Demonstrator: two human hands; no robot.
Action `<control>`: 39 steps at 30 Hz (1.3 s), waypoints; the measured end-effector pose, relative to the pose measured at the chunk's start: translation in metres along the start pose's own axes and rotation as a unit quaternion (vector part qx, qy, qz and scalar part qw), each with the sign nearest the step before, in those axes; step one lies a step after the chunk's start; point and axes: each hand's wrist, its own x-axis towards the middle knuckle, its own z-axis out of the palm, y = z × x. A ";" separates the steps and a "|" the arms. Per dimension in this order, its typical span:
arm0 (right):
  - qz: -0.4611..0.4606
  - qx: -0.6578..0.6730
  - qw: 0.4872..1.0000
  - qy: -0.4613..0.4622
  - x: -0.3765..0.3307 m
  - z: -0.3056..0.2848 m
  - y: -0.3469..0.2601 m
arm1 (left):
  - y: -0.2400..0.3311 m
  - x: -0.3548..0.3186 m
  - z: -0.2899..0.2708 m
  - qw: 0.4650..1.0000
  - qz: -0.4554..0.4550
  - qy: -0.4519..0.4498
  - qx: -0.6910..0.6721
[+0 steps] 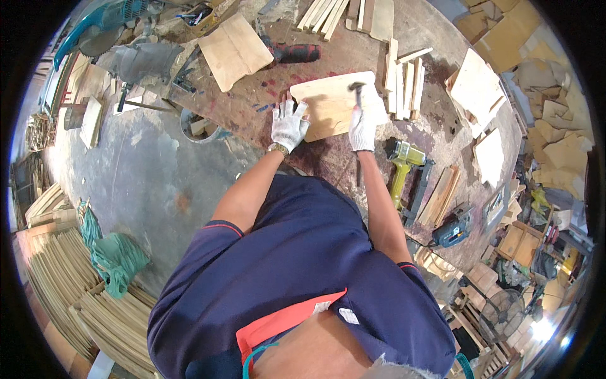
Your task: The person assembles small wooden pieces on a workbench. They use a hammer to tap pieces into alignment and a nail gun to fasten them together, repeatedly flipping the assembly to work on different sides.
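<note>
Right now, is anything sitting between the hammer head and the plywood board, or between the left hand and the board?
Nothing visible. The hammer in the right hand has its head over the far edge of the plywood board, with bare wood beneath. The left hand already rests on the board's left edge. The wood strips lie off to the right.

worn, paint-stained workbench (252,107) runs across upper middle. grey concrete floor (139,183) to left, patchy and stained. stacks of thin pale wood strips (69,278) at lower left, green cloth (113,256) lying on them. teal machine (95,28) at upper left. heaps of plywood offcuts (549,107) along right side. floor fan (502,312) at lower right, bright glare (543,328) beside it.
</note>
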 end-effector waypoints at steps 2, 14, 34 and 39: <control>0.155 0.017 0.986 -0.054 -0.002 0.003 0.001 | 0.000 0.000 0.000 1.000 -0.002 0.008 -0.010; 0.014 -0.098 0.983 -0.154 -0.012 0.005 -0.018 | -0.001 0.000 0.001 0.999 0.006 0.035 0.003; 0.017 -0.001 0.980 -0.200 -0.017 0.021 -0.030 | -0.002 -0.001 -0.001 0.999 -0.026 -0.022 -0.029; -0.019 0.061 0.996 -0.057 -0.023 0.020 -0.033 | -0.003 -0.003 0.002 0.998 -0.017 -0.028 -0.047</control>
